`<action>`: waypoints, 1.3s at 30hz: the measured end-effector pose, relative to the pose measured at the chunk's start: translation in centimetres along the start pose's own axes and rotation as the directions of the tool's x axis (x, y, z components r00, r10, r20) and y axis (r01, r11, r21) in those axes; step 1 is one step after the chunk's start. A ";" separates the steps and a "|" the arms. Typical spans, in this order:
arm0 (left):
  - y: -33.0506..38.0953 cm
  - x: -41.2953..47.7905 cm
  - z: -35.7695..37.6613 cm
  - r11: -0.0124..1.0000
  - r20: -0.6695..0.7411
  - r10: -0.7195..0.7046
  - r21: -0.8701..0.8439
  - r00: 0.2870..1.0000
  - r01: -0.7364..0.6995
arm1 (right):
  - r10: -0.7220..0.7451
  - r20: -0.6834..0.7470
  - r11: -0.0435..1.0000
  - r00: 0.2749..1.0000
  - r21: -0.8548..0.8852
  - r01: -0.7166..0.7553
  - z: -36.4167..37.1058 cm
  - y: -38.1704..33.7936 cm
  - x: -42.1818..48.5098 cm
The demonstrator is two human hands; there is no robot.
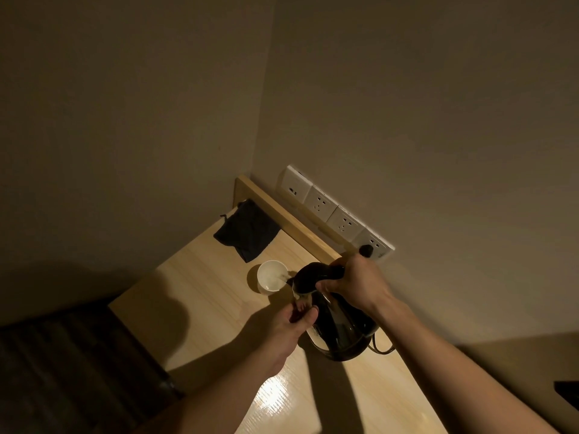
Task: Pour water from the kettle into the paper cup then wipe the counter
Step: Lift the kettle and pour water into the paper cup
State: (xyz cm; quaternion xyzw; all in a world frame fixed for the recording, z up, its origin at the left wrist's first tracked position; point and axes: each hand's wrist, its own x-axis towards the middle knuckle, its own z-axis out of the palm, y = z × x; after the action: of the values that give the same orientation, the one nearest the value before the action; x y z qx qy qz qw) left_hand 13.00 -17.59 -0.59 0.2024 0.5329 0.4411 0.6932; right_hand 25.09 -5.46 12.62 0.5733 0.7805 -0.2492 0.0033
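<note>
A dark kettle [336,327] is tilted toward a white paper cup [272,276] that stands upright on the light wooden counter [203,296]. The spout sits at the cup's rim, and water seems to run into the cup. My right hand [355,283] is shut on the kettle's handle at the top. My left hand [296,322] presses against the kettle's lower side, fingers curled on it. A dark cloth [247,231] lies crumpled at the counter's far end, behind the cup.
A row of white wall sockets [335,214] runs along the wall on the right, with a dark plug [366,250] in the nearest one. A raised wooden ledge [282,214] borders the counter below them. Dark floor lies left of the counter.
</note>
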 end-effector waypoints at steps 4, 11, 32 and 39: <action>-0.2 0.0 0.0 1.000 0.011 0.007 -0.015 1.000 -0.007 | 0.005 0.010 1.000 1.000 -0.013 -0.005 -0.1 -0.4 0.0; 0.0 -0.2 0.0 0.999 0.022 0.009 -0.037 1.000 -0.008 | 0.018 0.030 0.999 0.999 -0.032 -0.017 -0.4 -0.8 0.4; -0.3 0.0 0.1 0.992 0.045 -0.007 -0.128 0.999 0.013 | 0.047 0.062 0.996 0.997 -0.074 -0.043 0.0 -0.7 1.3; -0.6 0.1 0.0 0.994 0.012 -0.023 -0.103 1.000 0.024 | 0.050 0.068 0.997 0.996 -0.056 -0.047 0.2 -0.5 1.5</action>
State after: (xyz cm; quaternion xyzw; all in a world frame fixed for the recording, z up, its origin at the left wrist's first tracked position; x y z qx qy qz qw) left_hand 13.25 -17.76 -1.07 0.1624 0.5080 0.4586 0.7108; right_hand 24.05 -4.32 12.24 0.5829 0.7723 -0.2473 0.0519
